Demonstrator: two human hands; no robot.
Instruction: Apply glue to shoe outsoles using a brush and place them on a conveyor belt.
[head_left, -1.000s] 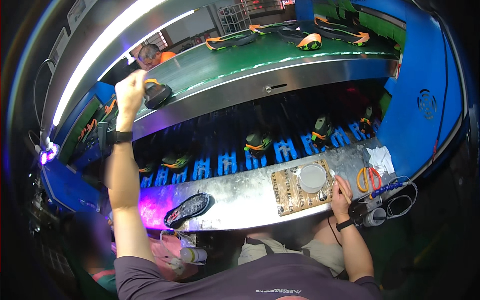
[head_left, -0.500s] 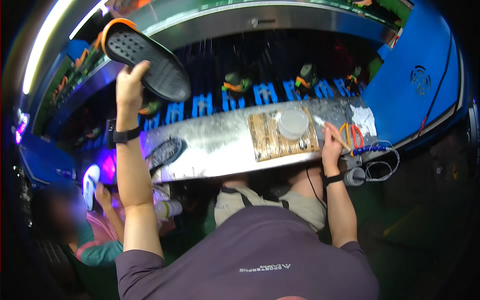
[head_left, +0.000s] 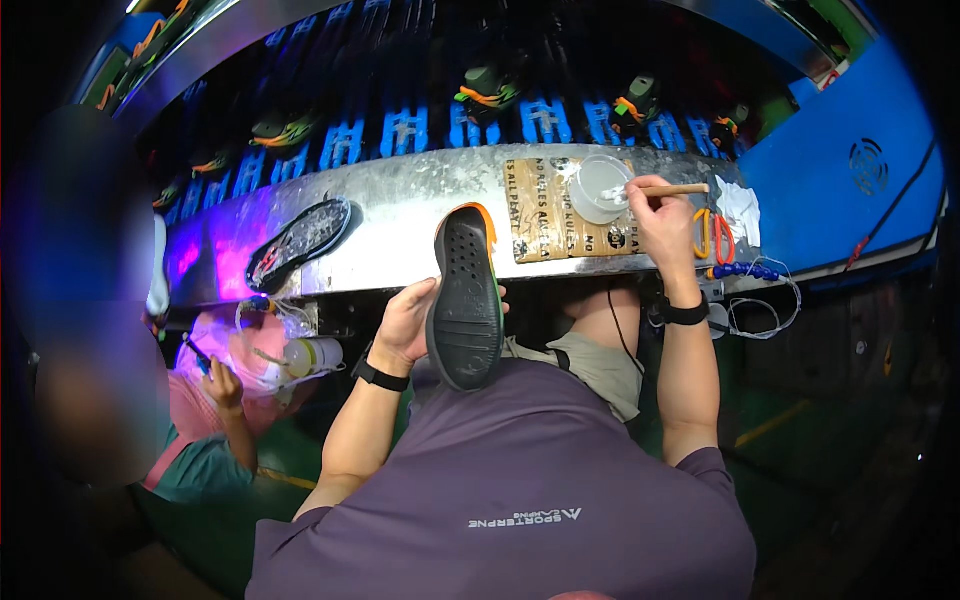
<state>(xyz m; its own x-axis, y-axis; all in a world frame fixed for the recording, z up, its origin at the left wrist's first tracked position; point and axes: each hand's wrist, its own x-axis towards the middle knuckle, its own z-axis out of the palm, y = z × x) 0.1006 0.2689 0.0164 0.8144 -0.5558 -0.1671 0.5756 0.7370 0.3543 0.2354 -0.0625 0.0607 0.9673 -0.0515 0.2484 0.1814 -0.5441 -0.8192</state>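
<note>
My left hand (head_left: 405, 325) grips a black shoe sole (head_left: 465, 310) with an orange edge, upright in front of my body, its holed part toward the bench. Fingers wrap behind it and show at its right side. My right hand (head_left: 665, 228) pinches a wooden-handled brush (head_left: 682, 189), whose whitish bristles are at the round translucent tub (head_left: 598, 182). That tub stands on a piece of brown printed cardboard (head_left: 540, 225). Farther left, another dark sole (head_left: 300, 245) lies on the metal bench (head_left: 400, 215).
Orange and yellow looped handles (head_left: 712, 235) and a white cloth (head_left: 738, 210) lie right of the cardboard. Beyond the bench runs a row of blue holders (head_left: 405, 130), some bearing dark shoes (head_left: 487, 92). At left, a co-worker's hand (head_left: 222, 385) holds a thin dark tool.
My left hand has brought the sole down from the upper left to in front of my body. My right hand has moved the brush from beside the tub to over it.
</note>
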